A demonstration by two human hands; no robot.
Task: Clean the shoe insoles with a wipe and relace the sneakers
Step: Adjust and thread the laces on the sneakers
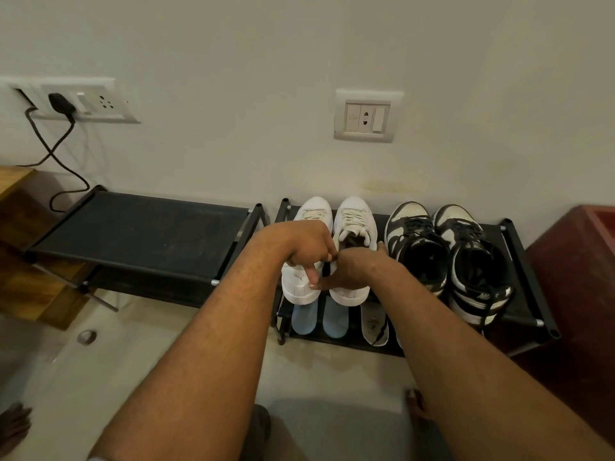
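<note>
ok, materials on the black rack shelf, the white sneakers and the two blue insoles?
Black rack shelf: looks like matte fabric stretched on a black metal tube frame, silver end caps.
White sneakers: smooth, faintly glossy upper, probably leather or synthetic; woven laces.
Blue insoles: matte, soft-looking, likely foam with cloth facing; unclear.

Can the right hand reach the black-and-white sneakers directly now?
Probably yes: the right hand rests on a white sneaker, and the black-and-white sneakers stand just beside it on the same rack, nothing between.

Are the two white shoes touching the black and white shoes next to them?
Apart. The head view shows a strip of dark shelf between the white shoes and the black and white shoes.
</note>
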